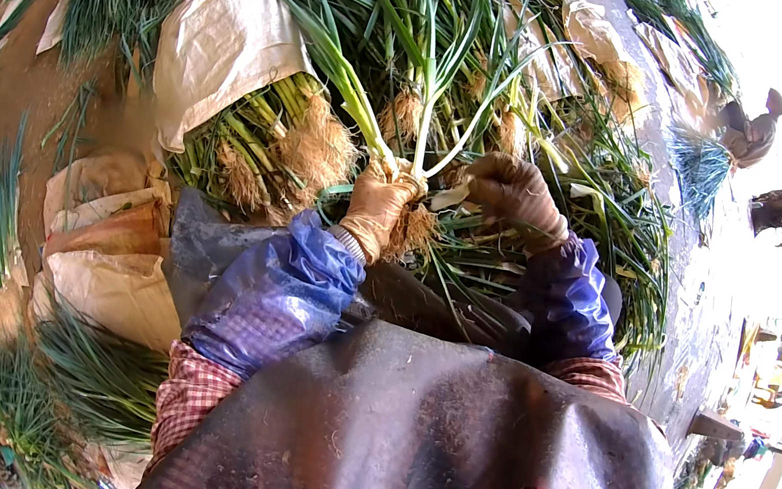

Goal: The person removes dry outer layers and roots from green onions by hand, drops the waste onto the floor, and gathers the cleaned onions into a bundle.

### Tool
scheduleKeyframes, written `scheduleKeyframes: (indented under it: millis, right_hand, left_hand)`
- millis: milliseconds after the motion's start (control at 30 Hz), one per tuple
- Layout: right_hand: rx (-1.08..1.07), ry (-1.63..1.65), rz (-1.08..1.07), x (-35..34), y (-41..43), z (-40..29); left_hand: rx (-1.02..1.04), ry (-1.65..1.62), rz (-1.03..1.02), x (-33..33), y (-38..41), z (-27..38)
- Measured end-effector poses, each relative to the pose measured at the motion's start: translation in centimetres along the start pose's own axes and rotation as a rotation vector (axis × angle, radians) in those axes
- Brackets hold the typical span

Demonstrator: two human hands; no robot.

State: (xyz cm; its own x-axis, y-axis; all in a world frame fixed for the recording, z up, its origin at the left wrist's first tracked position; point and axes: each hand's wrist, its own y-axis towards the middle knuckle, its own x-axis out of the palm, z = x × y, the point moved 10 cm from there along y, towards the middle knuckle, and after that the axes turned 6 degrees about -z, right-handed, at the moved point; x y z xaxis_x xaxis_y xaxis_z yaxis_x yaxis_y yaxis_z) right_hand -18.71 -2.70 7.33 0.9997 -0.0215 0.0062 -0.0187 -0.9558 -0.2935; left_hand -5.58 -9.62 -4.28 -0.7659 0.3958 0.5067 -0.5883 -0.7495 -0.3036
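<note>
My left hand (380, 205), in a tan glove, is closed around a small bunch of green onions (424, 120). Their leaves fan upward, and brown stringy roots (412, 231) hang below the fist. To its right is my right hand (516, 195), in a darker, soiled glove, with its fingers curled and slightly blurred. A pale strip of leaf (451, 197) lies at its fingertips; whether the fingers grip it is unclear. Left of my hands, rooted green onions (315, 146) lie partly under a cream-coloured cloth or sack (231, 46).
More green onions (423, 29) are heaped ahead. Loose leaves (613, 232) lie at the right. Folded sacks (107, 263) sit by my left elbow. A dark apron (409, 429) covers my lap. A person (752, 135) is crouched at the far right, beside another bundle (698, 169).
</note>
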Motion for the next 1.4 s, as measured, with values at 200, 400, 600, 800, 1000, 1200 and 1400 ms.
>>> scheduleKeyframes:
  millis: [200, 400, 600, 800, 1000, 1200, 1400]
  right_hand:
    - [0.1, 0.072, 0.317, -5.4, 1.7, 7.8]
    - [-0.427, -0.198, 0.538, -5.4, 0.9, 1.1]
    - [-0.398, 0.256, 0.593, -5.2, 1.4, 1.2]
    - [0.182, 0.741, 0.238, -6.5, 6.3, 17.2]
    - [-0.025, 0.759, -0.281, 7.4, 10.2, 10.6]
    - [-0.17, -0.114, 0.256, -0.3, 10.0, 7.2]
    - [-0.531, -0.066, 0.396, 0.9, 7.3, -1.0]
  left_hand:
    - [0.206, 0.059, -0.073, 1.5, 0.1, 0.5]
    - [0.243, 0.463, 0.001, 0.8, 0.0, -0.4]
    - [0.168, -0.048, -0.063, 2.2, -0.5, -0.4]
    - [-0.214, -0.521, -0.476, 6.7, -2.6, -1.4]
    - [-0.327, -0.67, -0.601, 7.9, -4.6, -1.7]
    - [-0.047, -0.19, -0.356, 4.9, -3.1, -0.1]
    - [0.29, -0.021, -0.208, 5.3, -4.0, 1.8]
